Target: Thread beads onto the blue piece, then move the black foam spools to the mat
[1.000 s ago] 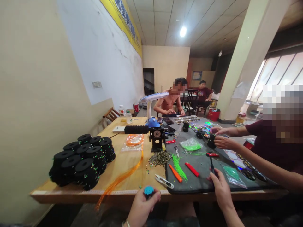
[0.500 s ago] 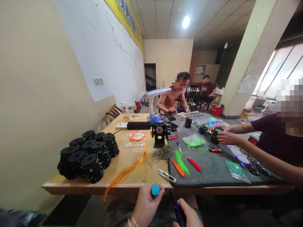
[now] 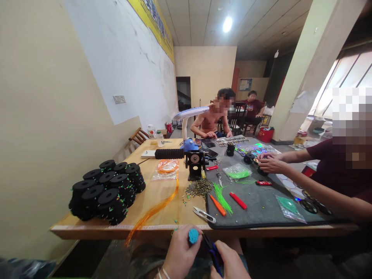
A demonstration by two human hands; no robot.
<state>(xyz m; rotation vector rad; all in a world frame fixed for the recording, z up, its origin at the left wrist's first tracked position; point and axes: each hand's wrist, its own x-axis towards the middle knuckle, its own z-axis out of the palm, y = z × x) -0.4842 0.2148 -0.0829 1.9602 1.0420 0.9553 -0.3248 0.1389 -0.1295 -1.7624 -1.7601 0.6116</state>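
My left hand (image 3: 180,251) is closed round a bundle of thin blue strands (image 3: 193,235), whose cut end faces up between thumb and fingers. In my right hand (image 3: 231,262) is a pair of blue-handled pliers (image 3: 214,256). Their dark jaws point up and left, close to my left fingertips; whether they touch something small there is too fine to see. Both hands are just below the table's front edge. Beyond them lie thread snips (image 3: 205,214), a heap of small metal pieces (image 3: 200,188) and a length of orange strands (image 3: 157,211).
Stacked black foam spools (image 3: 107,190) stand on the wooden table's left. A black winder (image 3: 194,164) and a lamp (image 3: 186,128) are in the middle. Green strands (image 3: 222,197), an orange tool (image 3: 217,205) and a red one (image 3: 238,200) lie on the grey mat (image 3: 255,213). Co-workers sit across and at right.
My right hand has brought the pliers up and left, so their jaws are nearer my left fingertips. The left hand with the blue bundle has shifted slightly right. The right co-worker's hands moved a little.
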